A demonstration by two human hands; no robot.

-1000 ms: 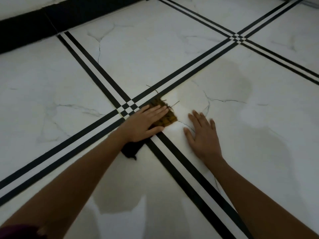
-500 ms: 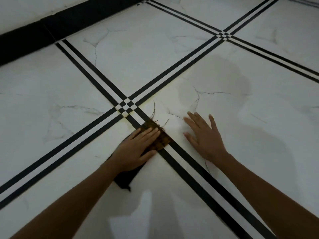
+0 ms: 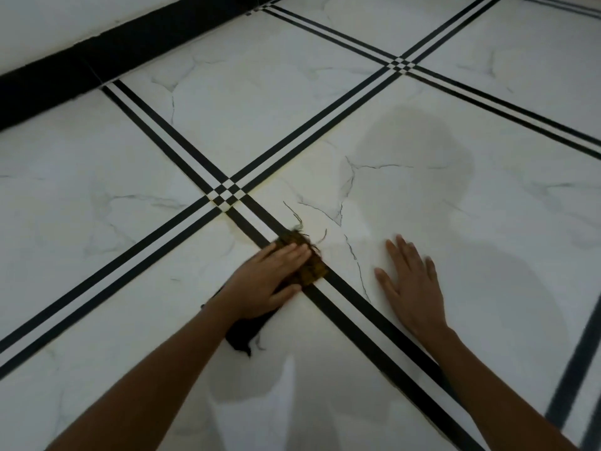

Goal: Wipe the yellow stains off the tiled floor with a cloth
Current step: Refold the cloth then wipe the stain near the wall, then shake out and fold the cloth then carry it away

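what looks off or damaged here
The cloth under the left hand is frayed, with loose threads lying out on the floor, and its front end is stained yellow-brown.

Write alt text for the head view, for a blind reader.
A person's left hand presses a dark, yellow-stained cloth flat on a white tiled floor, over a black double stripe. The right hand rests flat on the tile beside it.
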